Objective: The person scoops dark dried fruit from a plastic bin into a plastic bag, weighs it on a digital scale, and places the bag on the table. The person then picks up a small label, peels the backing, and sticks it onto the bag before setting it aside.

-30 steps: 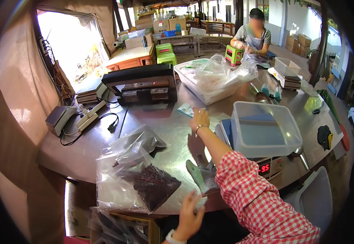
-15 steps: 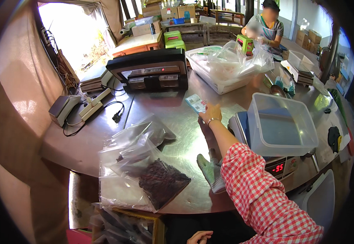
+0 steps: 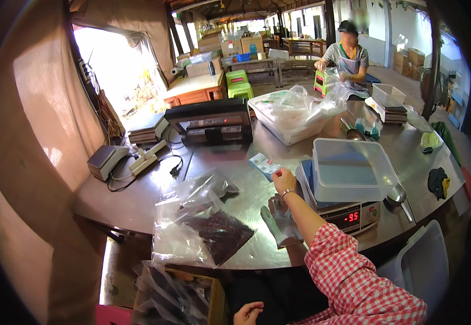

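While my right hand (image 3: 283,177) pinched the edge of a small blue-and-white packet (image 3: 264,164) on the steel table (image 3: 138,200), just left of the scale (image 3: 349,214) carrying a clear tub (image 3: 350,169), my left hand (image 3: 248,313) curled empty in my lap. A grey glove (image 3: 282,223) and bagged dark goods (image 3: 219,234) lay nearby.

Small teal-and-white packet (image 3: 263,164) lies flat mid-table, just beside fingers of right hand (image 3: 285,179). Clear plastic bag of dark dried contents (image 3: 219,234) lies near front edge of table, atop other clear bags (image 3: 178,246). Scale screen (image 3: 350,216), red glowing digits on dark panel, faces front edge, right of centre. Clear bags (image 3: 300,103) heaped in white basket toward far edge. Brown cardboard boxes (image 3: 241,44) stacked beyond table.
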Motion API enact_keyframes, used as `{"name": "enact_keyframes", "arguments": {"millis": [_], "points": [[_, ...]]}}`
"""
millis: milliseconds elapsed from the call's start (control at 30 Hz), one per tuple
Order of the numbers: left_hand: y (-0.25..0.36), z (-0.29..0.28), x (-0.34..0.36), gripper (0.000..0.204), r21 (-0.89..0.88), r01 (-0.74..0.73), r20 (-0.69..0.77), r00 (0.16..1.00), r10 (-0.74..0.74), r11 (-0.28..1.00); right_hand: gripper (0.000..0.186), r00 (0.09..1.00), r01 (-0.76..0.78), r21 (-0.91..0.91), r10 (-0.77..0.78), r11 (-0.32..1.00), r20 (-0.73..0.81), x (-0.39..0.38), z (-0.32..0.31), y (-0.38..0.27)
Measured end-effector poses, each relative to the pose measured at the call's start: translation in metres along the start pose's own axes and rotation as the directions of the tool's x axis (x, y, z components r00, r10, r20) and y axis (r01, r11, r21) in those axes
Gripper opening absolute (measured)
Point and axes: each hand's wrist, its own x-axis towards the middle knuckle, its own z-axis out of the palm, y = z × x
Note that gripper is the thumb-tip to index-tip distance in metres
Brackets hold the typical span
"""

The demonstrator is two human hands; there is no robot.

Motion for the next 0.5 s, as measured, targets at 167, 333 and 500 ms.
{"name": "enact_keyframes", "arguments": {"millis": [167,333,500], "points": [[-0.011,0.000,-0.001,0.021,0.593,-0.466,0.193,0.874,0.446,0.657,0.023,0.998,0.010,-0.340,0.014,0.940,0.068,0.027,0.028,0.003],[-0.026,-0.007,0.006,0.021,0.664,-0.506,0.162,0.817,0.554,0.551,0.041,0.994,-0.065,-0.535,0.101,0.843,0.039,0.058,0.051,0.001],[-0.039,-0.013,0.014,0.013,0.631,-0.572,0.196,0.772,0.605,0.525,0.062,0.934,-0.233,-0.519,0.338,0.823,0.118,0.062,0.064,0.015]]}}
